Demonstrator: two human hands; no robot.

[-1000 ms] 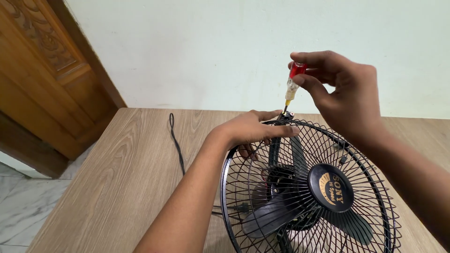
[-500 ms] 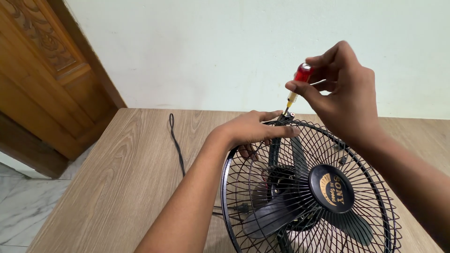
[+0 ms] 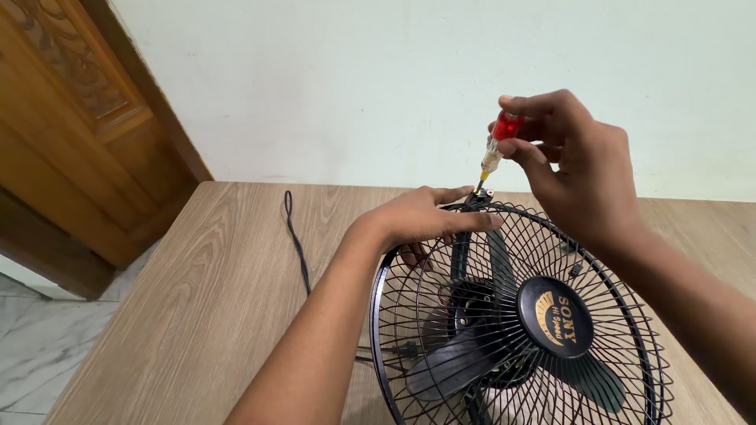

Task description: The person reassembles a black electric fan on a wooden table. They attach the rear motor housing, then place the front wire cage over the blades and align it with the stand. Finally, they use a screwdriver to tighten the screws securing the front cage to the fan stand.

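Observation:
A black table fan [image 3: 512, 323] with a wire guard stands on a wooden table [image 3: 213, 299], its round centre cap facing me. My left hand [image 3: 425, 216] grips the top rim of the guard. Above it, my right hand [image 3: 571, 165] pinches a small screwdriver [image 3: 496, 145] with a red and clear handle, held nearly upright. The screwdriver's tip sits on a screw clip [image 3: 482, 191] at the top of the guard, just beside my left fingertips.
A black power cord [image 3: 298, 240] trails across the table to the left of the fan. A carved wooden door [image 3: 71, 118] stands at the left, a pale wall behind the table, and marble floor [image 3: 31, 346] at lower left.
My right fingers have shifted around the screwdriver handle, first lifting and then closing back down, while the tip stays on the clip. Left hand and fan have not moved.

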